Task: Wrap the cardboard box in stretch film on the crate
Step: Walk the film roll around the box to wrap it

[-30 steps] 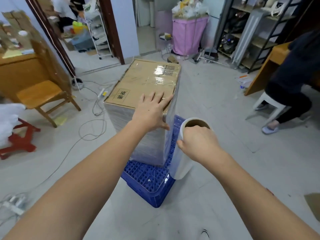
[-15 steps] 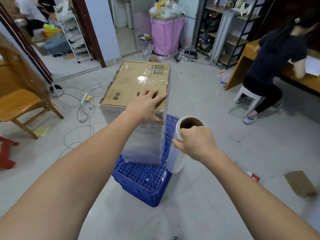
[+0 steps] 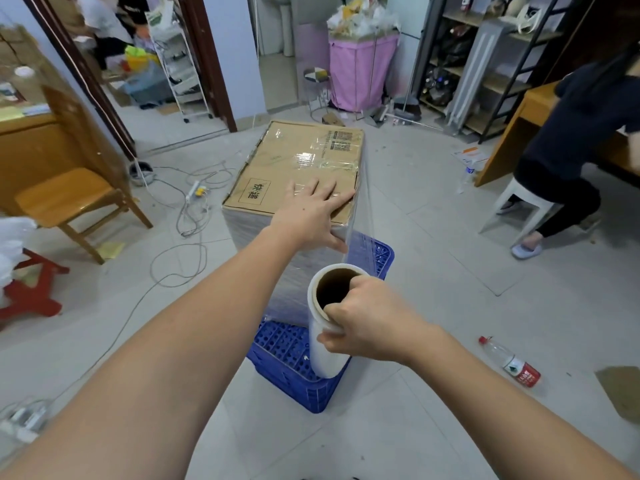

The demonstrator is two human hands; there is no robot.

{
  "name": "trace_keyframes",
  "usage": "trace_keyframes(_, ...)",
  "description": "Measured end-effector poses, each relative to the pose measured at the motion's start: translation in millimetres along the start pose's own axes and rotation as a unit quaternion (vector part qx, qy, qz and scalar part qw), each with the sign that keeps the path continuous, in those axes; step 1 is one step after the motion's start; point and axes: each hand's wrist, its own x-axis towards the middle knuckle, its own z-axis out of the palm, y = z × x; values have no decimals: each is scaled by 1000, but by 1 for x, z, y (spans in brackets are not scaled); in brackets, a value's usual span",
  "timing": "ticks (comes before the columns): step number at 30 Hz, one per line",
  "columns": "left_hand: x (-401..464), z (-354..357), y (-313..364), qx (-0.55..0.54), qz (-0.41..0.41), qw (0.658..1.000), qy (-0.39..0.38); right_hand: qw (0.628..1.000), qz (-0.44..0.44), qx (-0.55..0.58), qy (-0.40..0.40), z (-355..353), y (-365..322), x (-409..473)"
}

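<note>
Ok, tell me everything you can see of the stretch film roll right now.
The stretch film roll is a whitish cylinder of clear film on a brown cardboard core, whose open end faces the camera. It stands roughly upright, over the blue crate's near corner. The right hand grips its upper part. A taut sheet of film runs from it to the cardboard box's right edge.

A small informal packing or storage workroom with a tiled floor (image 3: 433, 271). A metal shelf rack (image 3: 485, 71) holds bags and oddments; a pink bin (image 3: 360, 74) overflows with waste. Cables (image 3: 187, 216) and a power strip trail across the floor beside a wooden chair (image 3: 69, 199). A person (image 3: 581, 133) sits on a white stool (image 3: 519, 206) at a wooden tabletop (image 3: 533, 105). A plastic bottle (image 3: 512, 363) lies on the floor. A doorway (image 3: 138, 64) opens onto a second cluttered room.
</note>
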Motion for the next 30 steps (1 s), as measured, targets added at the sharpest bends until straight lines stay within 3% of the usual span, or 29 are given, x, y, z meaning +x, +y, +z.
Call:
trace_keyframes(7,1,-1,-2,-7,-2,1000,5,1000,-1,17,7,3,5,-1)
trace_keyframes(17,2,-8,-10,-45,14,999,-14,993,97,52,-40,-8,2,3)
trace_keyframes(23,7,-27,-44,-191,85,975,-72,961,249,54,-104,-24,-27,17)
trace_keyframes(26,2,-21,-79,-170,152,969,-94,926,362,49,-92,-26,-40,34)
trace_keyframes(30,-4,-14,-117,-31,199,979,-39,866,493,37,-76,-23,-54,55)
